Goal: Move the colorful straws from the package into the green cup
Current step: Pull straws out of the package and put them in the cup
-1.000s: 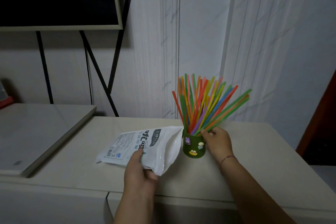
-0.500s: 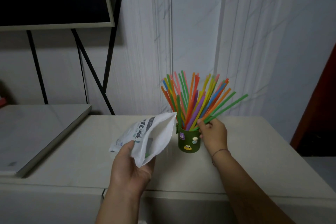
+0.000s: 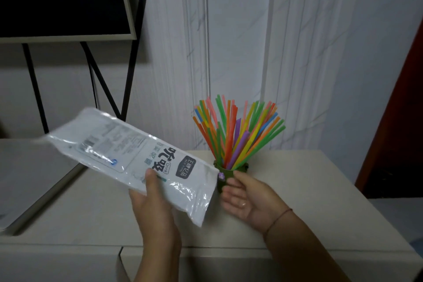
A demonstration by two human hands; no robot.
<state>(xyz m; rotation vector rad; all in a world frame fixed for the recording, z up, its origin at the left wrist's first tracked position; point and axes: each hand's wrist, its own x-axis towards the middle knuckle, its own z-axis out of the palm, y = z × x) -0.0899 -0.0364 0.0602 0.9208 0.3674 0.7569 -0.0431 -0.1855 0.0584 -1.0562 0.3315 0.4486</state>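
The straws (image 3: 238, 137) stood fanned out in the cup (image 3: 225, 175) on the surface (image 3: 320, 190), so the transfer looked done. The left hand (image 3: 155, 208) pinched the package (image 3: 135, 160), raised off the surface and seemingly empty. The right hand (image 3: 249, 199) was open, palm up, fingers touching the cup. Only setting the package aside seemed left.

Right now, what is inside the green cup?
Many colorful straws stand fanned out inside the green cup. Their lower ends are hidden by the cup wall, the right hand and the package.
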